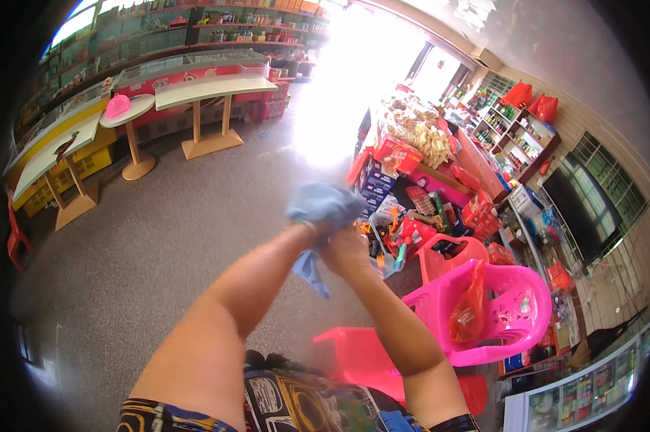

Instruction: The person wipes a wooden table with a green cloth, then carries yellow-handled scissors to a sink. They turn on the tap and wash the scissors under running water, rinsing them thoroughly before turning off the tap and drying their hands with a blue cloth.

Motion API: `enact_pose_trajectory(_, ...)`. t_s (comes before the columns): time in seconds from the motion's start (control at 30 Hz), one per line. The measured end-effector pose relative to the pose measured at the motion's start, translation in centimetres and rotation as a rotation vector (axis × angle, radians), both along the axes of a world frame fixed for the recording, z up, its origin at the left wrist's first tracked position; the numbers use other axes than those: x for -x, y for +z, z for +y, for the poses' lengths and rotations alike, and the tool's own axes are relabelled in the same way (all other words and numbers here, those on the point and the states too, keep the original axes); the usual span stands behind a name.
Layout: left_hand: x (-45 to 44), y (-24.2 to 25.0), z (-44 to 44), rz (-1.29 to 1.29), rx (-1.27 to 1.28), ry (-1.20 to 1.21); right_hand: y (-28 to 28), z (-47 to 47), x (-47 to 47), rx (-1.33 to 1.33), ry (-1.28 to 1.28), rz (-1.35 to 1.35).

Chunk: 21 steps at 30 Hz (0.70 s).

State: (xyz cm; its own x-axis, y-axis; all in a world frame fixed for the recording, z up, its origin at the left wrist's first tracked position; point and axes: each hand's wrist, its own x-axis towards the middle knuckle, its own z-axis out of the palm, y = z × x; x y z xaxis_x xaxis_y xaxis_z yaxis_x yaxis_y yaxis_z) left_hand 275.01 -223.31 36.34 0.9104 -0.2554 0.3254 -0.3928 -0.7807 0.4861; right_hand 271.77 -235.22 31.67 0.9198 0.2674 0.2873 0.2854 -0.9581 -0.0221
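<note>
A light blue cloth is bunched up in front of me at the middle of the view, one corner hanging below my wrists. My left hand is wrapped in the cloth, its fingers mostly covered by it. Against the cloth's right side, my right hand is closed on it, close beside the left. Both arms reach forward over the floor, and the hands and cloth are somewhat blurred.
Pink plastic chairs stand at my right, one bearing a red plastic bag. Beyond them lie piled boxes and loose goods. White-topped tables stand at the left, one holding a pink container. A glass-fronted cabinet is at the lower right.
</note>
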Motion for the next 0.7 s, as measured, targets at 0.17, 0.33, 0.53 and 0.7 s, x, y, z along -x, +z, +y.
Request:
enact_pose_trajectory(0.17, -1.2, -2.3, 2.5, 0.276, 0.643, -0.436, 7.3, -1.7, 0.1, -1.106, 0.486, 0.511)
enact_pose_trajectory(0.33, 0.4, -1.3, -4.5, 0.196, 0.206, -0.002, 8.1, -2.2, -3.9, -2.628, 0.750, 0.813)
enact_pose_trajectory(0.53, 1.7, -7.3, -10.0, 0.084, -0.304, -0.044, 6.8, -2.8, -8.2, -1.723, -0.017, -0.003)
enact_pose_trajectory(0.7, -3.9, -10.3, -7.2, -0.564, -1.646, 0.235, 2.2, 0.7, -3.5, -1.534, 0.275, 0.207)
